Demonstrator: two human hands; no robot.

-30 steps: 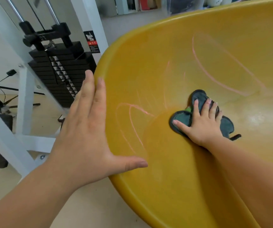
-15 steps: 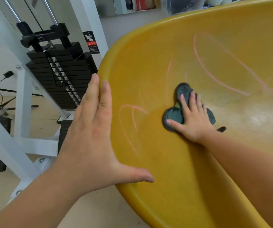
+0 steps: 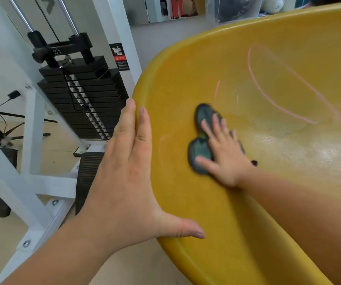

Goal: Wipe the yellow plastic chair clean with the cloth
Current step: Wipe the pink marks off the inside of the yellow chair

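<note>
The yellow plastic chair (image 3: pixel 247 212) fills the right of the view, its curved shell marked with pink lines (image 3: pixel 272 95). A small dark green cloth (image 3: pixel 199 150) with rounded lobes lies on the inner surface. My right hand (image 3: pixel 225 159) presses flat on the cloth with fingers straight and spread; the hand hides much of it. My left hand (image 3: pixel 128 177) rests open against the chair's left rim, fingers straight along the outer edge and thumb lying on the rim. The cloth and right hand are blurred.
A white-framed weight machine (image 3: pixel 31 124) with a black weight stack (image 3: pixel 83 99) stands close to the left of the chair. A black footplate (image 3: pixel 87 171) sits low beside the rim. Shelves and a clear bin (image 3: pixel 233 7) lie beyond.
My right hand has slid the cloth leftward and up across the chair's inner surface, over the pink loop mark, which now looks fainter. My left hand stays on the rim.
</note>
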